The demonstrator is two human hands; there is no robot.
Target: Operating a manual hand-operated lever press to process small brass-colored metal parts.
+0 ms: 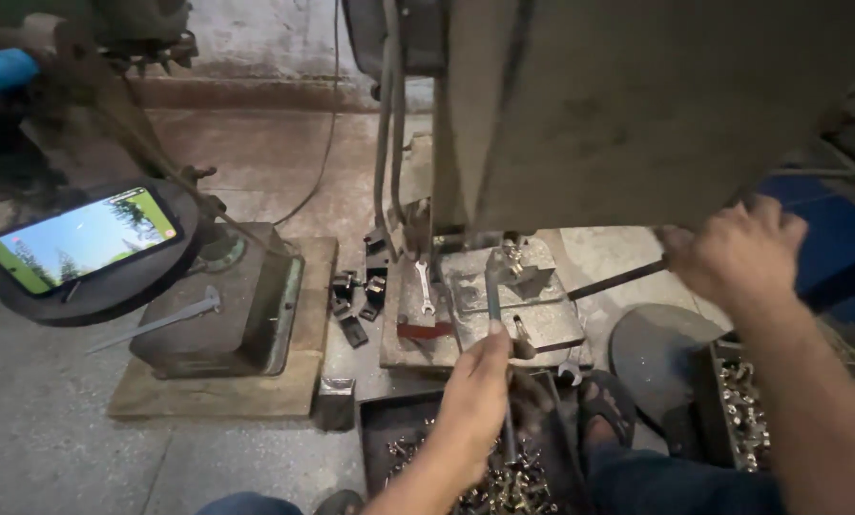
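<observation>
My left hand (477, 386) grips a thin metal rod (495, 296) that reaches up to the small shiny part (514, 257) sitting on the grey steel die block (542, 319) of the press. My right hand (733, 250) is closed on the dark lever handle (618, 279) that runs from the right toward the die. The tall grey press body (637, 114) rises right above the block. Below my left hand a dark tray (380, 429) holds several small shiny metal pieces (504, 486).
A spanner (425, 289) and dark metal blocks (356, 300) lie left of the die. A phone with a lit screen (79, 238) rests on a round black stand at left, beside another machine base (227, 305) on a wooden board. A bin of shiny parts (744, 410) stands at right.
</observation>
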